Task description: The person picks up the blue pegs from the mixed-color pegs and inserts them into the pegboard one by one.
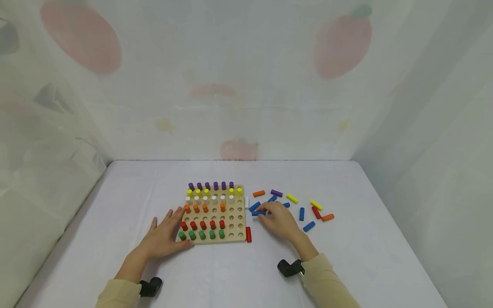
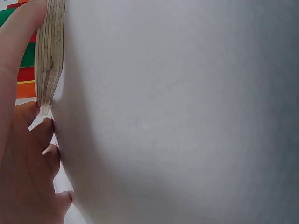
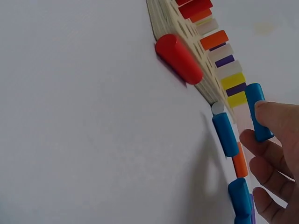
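Note:
A wooden pegboard [image 1: 236,229] lies on the table with rows of purple, yellow, white, orange, red and green pegs standing in its holes. Several holes on its right side hold no peg. My left hand [image 1: 161,237] rests against the board's left side, fingers spread and thumb along the front edge. Just right of the board, my right hand [image 1: 280,220] pinches a blue peg [image 3: 257,112] between thumb and fingers, raised off the table. Below it, another blue peg [image 3: 225,134] lies close to a white peg [image 3: 217,108].
By the board's right front corner lies a red peg [image 1: 248,234]. Loose pegs spread to the right, among them an orange peg [image 1: 259,193], a purple peg [image 1: 276,193], a yellow peg [image 1: 316,205] and several blue ones. A white printed curtain [image 1: 246,124] hangs behind the table.

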Demonstrator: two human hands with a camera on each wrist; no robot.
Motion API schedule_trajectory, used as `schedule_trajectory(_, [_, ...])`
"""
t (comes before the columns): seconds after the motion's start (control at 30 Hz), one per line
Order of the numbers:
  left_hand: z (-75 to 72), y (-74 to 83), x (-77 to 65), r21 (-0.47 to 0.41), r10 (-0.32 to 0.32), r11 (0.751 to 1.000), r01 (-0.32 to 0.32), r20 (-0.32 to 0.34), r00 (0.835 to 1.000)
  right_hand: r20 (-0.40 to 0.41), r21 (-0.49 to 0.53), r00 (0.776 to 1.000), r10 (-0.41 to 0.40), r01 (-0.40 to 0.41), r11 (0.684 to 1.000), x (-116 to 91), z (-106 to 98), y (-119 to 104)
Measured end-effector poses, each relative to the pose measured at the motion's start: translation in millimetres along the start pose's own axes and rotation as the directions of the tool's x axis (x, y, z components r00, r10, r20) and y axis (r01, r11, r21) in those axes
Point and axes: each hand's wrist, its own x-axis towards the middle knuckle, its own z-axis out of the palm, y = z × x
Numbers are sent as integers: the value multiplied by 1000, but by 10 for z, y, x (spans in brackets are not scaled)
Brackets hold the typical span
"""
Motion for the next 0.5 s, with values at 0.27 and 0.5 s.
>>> schedule_trajectory(0.27, [0,-2,0,3,4,1000,-4,1,1000,-2,6,1000,1,-1,1000,92,-7,-122])
schedule_trajectory(0.5, [9,-12,-1,-11,1,1000,-1,5,1000,-28,23,999,-32,33,999,174,10,-262])
